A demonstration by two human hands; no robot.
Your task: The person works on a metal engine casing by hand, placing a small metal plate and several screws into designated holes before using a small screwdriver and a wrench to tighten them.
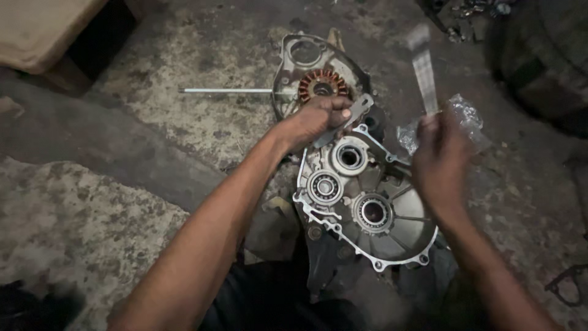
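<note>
Now we steady the crankcase half (pixel 367 202) on the floor (pixel 92 202): left hand (pixel 318 119) pinches a flat gasket piece (pixel 358 109), right hand (pixel 441 162) clenches a blurred metal strip (pixel 424 70); seating comes next, we judge.

A rough, stained concrete floor (pixel 122 202) fills the scene, mottled pale and dark under dim light. A beige slab on a dark block (pixel 49 30) sits top left, and a dark tyre-like shape (pixel 545 61) lies top right.

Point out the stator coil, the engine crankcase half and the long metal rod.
stator coil (pixel 323 86), head view, on its copper windings.
engine crankcase half (pixel 409 232), head view, on its ribbed inner wall.
long metal rod (pixel 226 91), head view, on its shaft's middle.
</note>
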